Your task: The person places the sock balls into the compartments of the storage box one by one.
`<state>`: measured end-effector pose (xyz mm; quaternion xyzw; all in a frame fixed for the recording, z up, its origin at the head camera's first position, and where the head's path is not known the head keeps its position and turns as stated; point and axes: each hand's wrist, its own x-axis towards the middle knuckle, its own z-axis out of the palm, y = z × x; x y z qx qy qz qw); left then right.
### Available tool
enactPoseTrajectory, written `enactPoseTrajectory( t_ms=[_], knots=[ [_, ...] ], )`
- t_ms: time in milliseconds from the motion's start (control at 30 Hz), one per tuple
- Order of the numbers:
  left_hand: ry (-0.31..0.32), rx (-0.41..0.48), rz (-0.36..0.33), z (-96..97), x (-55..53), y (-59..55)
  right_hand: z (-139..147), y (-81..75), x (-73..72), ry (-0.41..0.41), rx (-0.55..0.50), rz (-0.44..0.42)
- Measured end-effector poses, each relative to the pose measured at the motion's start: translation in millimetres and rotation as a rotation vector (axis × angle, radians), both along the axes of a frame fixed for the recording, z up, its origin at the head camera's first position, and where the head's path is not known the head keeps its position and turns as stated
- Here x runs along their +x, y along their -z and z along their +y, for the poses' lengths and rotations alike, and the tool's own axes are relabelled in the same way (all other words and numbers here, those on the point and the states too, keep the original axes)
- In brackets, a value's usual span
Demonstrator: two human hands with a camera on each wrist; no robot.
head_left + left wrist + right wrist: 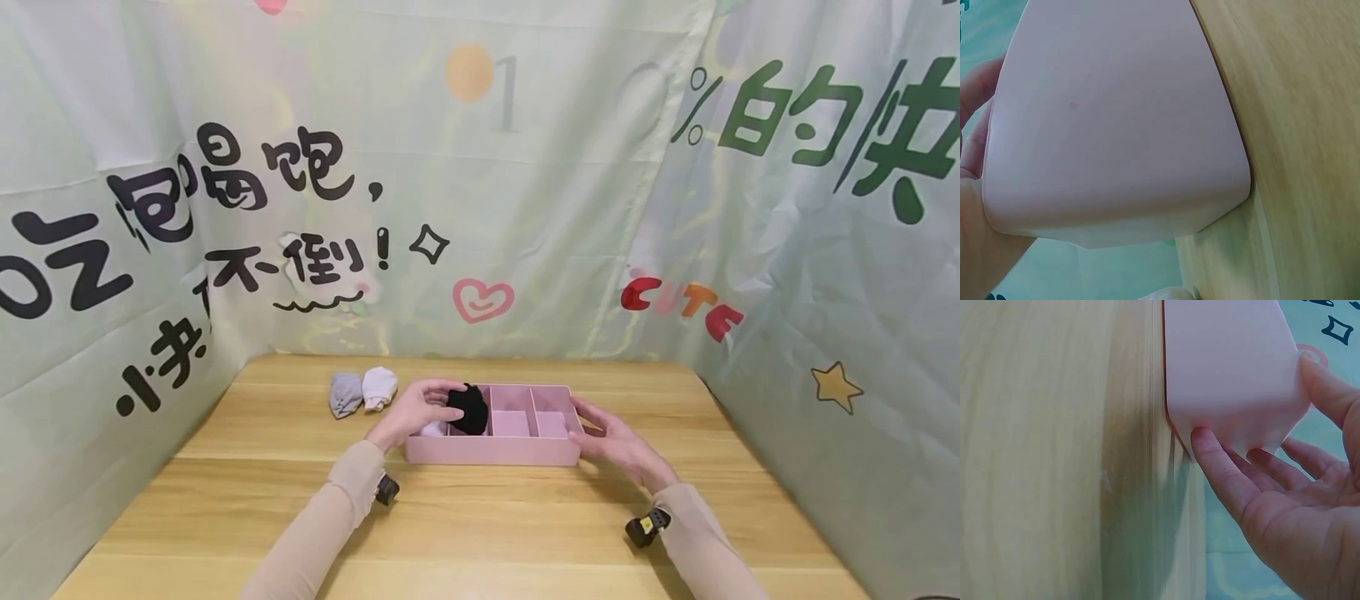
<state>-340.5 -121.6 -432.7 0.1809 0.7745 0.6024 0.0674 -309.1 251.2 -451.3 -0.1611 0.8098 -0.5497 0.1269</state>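
Left hand: pinched black bundle between thumb and fingers.
Black bundle: sat at second compartment from left; seemed soft, light; best taken by sides.
Right hand: gripped pink box at right end.
Pink box: seemed stiff, smooth; best braced by end walls.

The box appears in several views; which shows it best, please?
The head view: it shows the box end to end, with compartments visible. Each wrist view shows only the box's outside, close up and cut off by the frame.

The box looks smooth plastic, the table grained wood.
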Motion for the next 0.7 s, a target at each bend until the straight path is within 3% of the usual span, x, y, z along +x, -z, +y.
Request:
enactPoseTrajectory(
  t_ms=[233,467,700],
  knots=[
    [-0.003,-0.007,-0.004,-0.8,-1.3,0.3,0.1,-1.2,-0.6,-0.015,-0.024,0.000],
    [-0.021,0.109,0.013,-3.2,-6.3,3.3,1.5,0.4,-2.3,-0.010,-0.026,0.003],
    [-0.033,0.224,0.049,-8.5,-4.6,0.8,1.0,0.0,-1.4,0.001,-0.013,-0.013]
  ],
)
